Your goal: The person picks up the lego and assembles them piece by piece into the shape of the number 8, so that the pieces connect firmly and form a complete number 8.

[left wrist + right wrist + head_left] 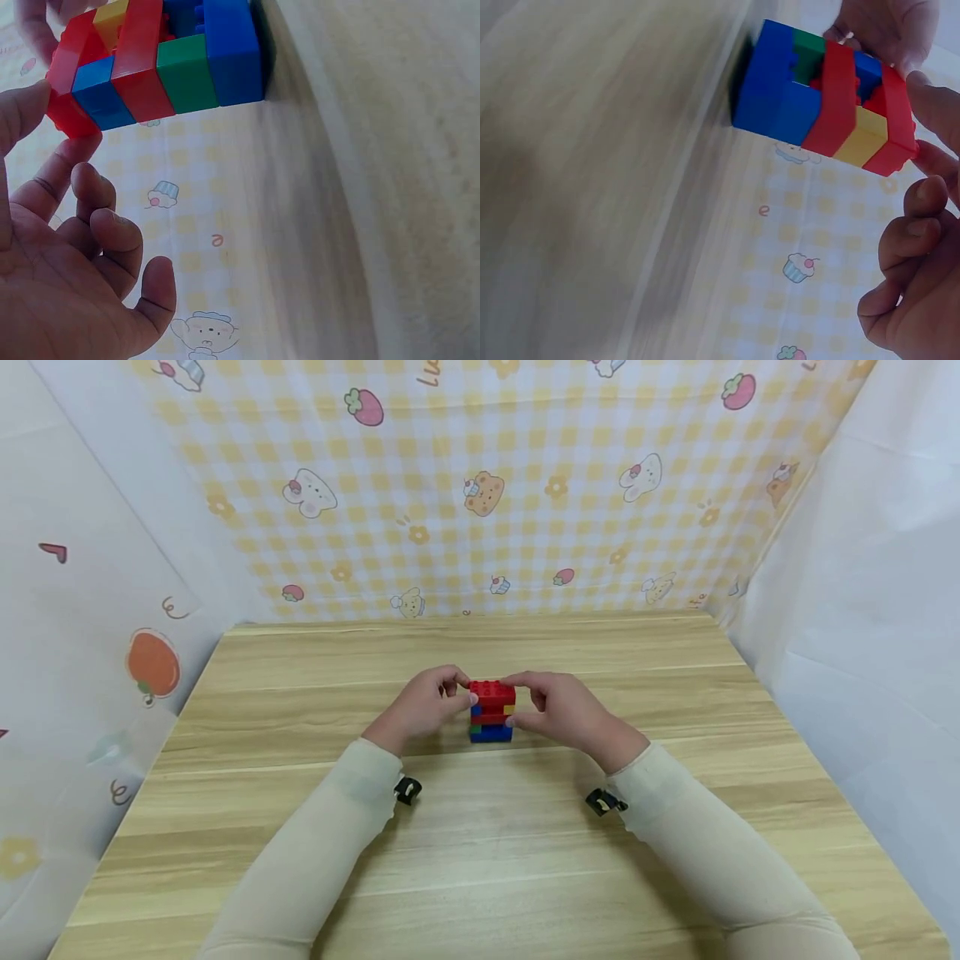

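A stack of toy building bricks [491, 735] stands upright on the table. Its bottom is a long blue brick [234, 52], with a green brick [187, 73] and a smaller blue brick [795, 112] above. Then come a long red brick [834, 97], a blue brick [103, 91] at the left and a yellow brick [861, 135] at the right. A studded red brick [491, 690] tops it. My left hand [426, 703] pinches the top brick's left end between thumb and index finger. At the right end, my right hand [561, 708] does likewise; its other fingers are curled below.
The wooden table [480, 860] spreads around the stack. A yellow checked cloth [450, 543] hangs behind its far edge, and pale sheets [877, 568] hang at both sides. A black strap piece [407, 790] sits at the left cuff, another [602, 802] at the right.
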{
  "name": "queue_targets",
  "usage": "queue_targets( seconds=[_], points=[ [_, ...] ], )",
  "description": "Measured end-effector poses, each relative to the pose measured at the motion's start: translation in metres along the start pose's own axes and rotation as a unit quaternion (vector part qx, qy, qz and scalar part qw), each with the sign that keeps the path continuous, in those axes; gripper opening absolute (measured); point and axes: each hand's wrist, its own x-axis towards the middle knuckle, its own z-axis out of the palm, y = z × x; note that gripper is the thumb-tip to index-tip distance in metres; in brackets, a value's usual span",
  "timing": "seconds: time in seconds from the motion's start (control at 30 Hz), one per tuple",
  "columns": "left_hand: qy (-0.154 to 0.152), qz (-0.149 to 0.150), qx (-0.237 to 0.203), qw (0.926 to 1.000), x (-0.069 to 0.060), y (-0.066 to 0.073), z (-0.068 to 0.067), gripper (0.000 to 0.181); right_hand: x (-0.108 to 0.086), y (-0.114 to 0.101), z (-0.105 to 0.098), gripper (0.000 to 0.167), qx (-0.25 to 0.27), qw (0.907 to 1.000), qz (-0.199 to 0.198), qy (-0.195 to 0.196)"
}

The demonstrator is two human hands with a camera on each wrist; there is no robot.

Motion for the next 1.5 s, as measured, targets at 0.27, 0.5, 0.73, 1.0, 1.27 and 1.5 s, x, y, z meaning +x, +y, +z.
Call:
queue_targets(
  seconds=[0.27,0.5,0.73,1.0,1.27,1.5],
  points=[
    [-0.004,-0.014,0.002,0.9999,0.004,0.003,-0.001,0.025,-0.004,0.003,0.002,0.066,-0.056,0.9983,-0.019,-0.001],
    [-0.009,-0.032,-0.007,0.9994,0.005,0.004,-0.002,0.029,-0.004,0.002,0.005,0.087,-0.097,0.9947,-0.011,-0.031],
    [-0.008,-0.051,-0.016,0.9986,0.004,0.001,-0.001,0.031,-0.002,0.002,0.014,0.105,-0.123,0.9904,0.006,-0.063],
    [-0.019,-0.067,-0.020,0.9974,0.001,-0.005,0.006,0.028,-0.001,-0.003,0.022,0.115,-0.136,0.9857,0.028,-0.095],
    [-0.018,-0.079,-0.010,0.9967,-0.005,-0.007,0.010,0.031,0.001,-0.003,0.027,0.116,-0.143,0.9831,0.045,-0.105],
    [-0.016,-0.052,0.062,0.9966,-0.011,-0.007,0.011,0.049,0.005,0.000,0.028,0.113,-0.126,0.9843,0.052,-0.112]
  ],
)
